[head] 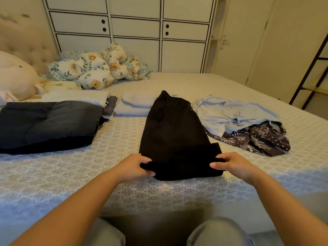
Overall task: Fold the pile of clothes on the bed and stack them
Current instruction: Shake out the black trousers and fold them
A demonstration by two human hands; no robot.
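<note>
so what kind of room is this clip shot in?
Almost certainly a home bedroom: a bed with a patterned cover and a tufted headboard, a bundled floral duvet by the pillow end, and a white built-in wardrobe along the far wall.

Left hand [134, 166], right hand [234, 164]: fingers curled, pinching.

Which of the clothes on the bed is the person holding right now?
The black garment in the middle: both hands, left hand and right hand, grip its near folded edge. The others lie untouched.
</note>
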